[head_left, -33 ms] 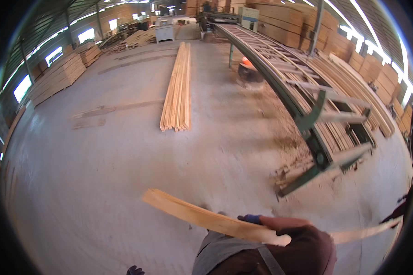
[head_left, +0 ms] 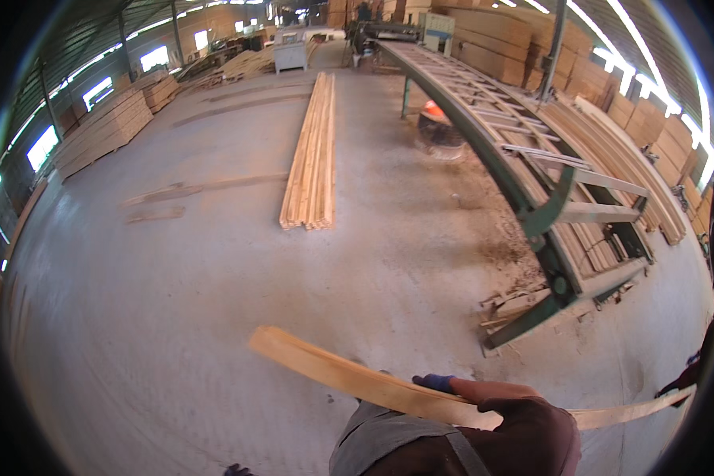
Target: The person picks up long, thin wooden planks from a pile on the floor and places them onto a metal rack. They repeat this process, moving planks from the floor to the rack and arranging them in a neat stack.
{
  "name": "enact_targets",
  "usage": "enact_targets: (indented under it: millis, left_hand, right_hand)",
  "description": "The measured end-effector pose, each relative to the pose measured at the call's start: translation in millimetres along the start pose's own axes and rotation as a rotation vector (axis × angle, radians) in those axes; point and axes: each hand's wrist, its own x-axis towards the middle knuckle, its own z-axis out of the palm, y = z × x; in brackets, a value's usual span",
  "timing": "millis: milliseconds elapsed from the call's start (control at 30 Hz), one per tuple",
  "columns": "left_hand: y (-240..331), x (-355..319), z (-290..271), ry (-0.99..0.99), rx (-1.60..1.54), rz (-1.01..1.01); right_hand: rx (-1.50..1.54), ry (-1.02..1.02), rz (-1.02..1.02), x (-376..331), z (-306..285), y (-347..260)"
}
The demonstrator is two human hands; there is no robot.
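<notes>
A thin wooden strip [head_left: 357, 379] crossed the lower view above the concrete floor [head_left: 174, 317], the right grip [head_left: 484, 397] closed around it; the left grip was out of view.

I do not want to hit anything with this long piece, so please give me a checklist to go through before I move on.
1. Grip: right hand closed on the wooden strip: ok.
2. Strip's right end: a gloved hand at the picture's edge touches it; whose hand, cannot tell.
3. Concrete floor straight ahead, bare: ok.
4. Wood scraps by the green conveyor frame on the right: not ok, trip risk.
5. Lumber stack, far ahead of the strip: ok.
6. Left hand: not visible, cannot tell.
</notes>
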Motion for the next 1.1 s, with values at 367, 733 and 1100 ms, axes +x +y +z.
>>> enact_targets:
  millis: [367, 733, 1100]
  left_hand:
    - [-19.6, 132.9, 172.9, 0.022, -0.237, -0.881]
    - [280.0, 592.2, 330.9, -0.078, 0.033, -0.288]
    - [425.2, 703.9, 592.7, -0.17, 0.08, -0.352]
  right_hand:
    - [0.064, -0.171, -0.02, 228.5, -193.0, -68.9]
    - [0.324, -0.039, 0.031, 399.7, -420.6, -204.4]
    - [0.587, 0.011, -0.007, 597.7, -636.9, -195.4]
